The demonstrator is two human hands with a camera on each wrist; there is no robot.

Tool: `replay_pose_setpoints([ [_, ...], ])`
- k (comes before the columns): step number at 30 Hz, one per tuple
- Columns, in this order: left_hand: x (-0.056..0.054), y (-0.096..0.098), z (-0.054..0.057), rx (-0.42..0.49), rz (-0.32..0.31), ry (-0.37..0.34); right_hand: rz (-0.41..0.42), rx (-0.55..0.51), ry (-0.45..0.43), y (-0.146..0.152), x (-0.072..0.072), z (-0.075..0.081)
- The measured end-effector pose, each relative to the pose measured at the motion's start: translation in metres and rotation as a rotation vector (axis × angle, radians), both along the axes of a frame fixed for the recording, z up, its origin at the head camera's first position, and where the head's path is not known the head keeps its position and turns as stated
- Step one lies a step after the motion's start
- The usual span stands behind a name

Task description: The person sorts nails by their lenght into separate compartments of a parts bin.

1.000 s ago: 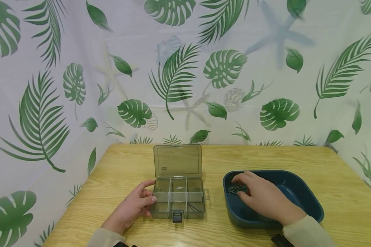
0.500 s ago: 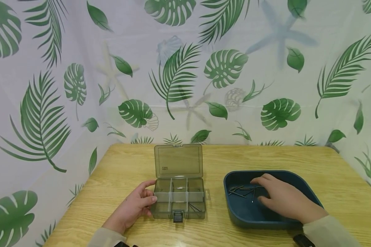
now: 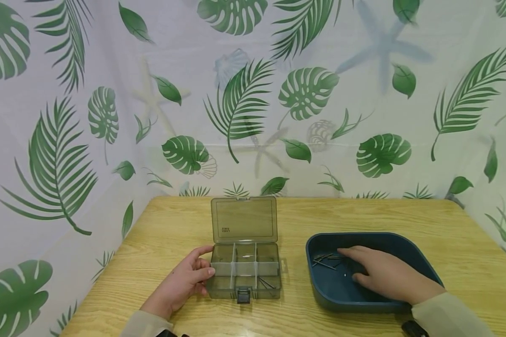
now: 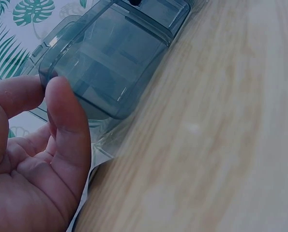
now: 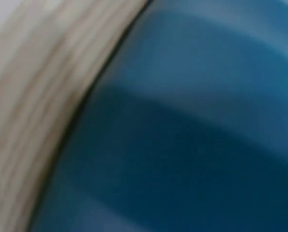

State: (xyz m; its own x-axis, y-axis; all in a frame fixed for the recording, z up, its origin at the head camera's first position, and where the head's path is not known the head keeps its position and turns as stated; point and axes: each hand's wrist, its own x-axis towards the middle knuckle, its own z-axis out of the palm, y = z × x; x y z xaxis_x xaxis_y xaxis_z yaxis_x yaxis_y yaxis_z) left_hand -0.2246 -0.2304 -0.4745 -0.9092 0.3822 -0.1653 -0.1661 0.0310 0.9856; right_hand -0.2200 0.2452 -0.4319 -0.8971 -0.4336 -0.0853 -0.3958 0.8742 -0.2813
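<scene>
A smoky, see-through compartment box stands on the table with its lid raised. My left hand holds the box's left side, thumb at the edge and index finger toward the back corner; the left wrist view shows thumb and finger at the box's corner. A few thin nail-like pieces lie in its front right compartment. My right hand reaches into a dark blue bin, fingers spread and relaxed above its floor. Several similar dark nail-like pieces lie left of its fingertips.
Both containers stand on a wood-grain table, the bin to the right of the box. A leaf-print cloth hangs behind the table. The right wrist view is filled by the bin's blurred blue wall.
My right hand has moved right within the bin, away from the nail-like pieces, then its fingers have lowered slightly. My left hand and the box stay put.
</scene>
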Motion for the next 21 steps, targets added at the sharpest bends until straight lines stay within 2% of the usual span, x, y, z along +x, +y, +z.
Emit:
replay_pose_setpoints([
  [10,0.0003,0.0015,0.0,-0.01,0.003,-0.011,0.01,0.003,-0.008,0.0012,0.0002,-0.0033],
  [17,0.0004,0.0019,-0.0003,-0.007,0.005,-0.015,-0.037,0.002,-0.032,-0.0012,-0.0012,-0.0053],
  [21,0.0,0.0014,0.0001,-0.015,0.008,-0.016,-0.035,0.0,-0.025,-0.0027,-0.0027,-0.0059],
])
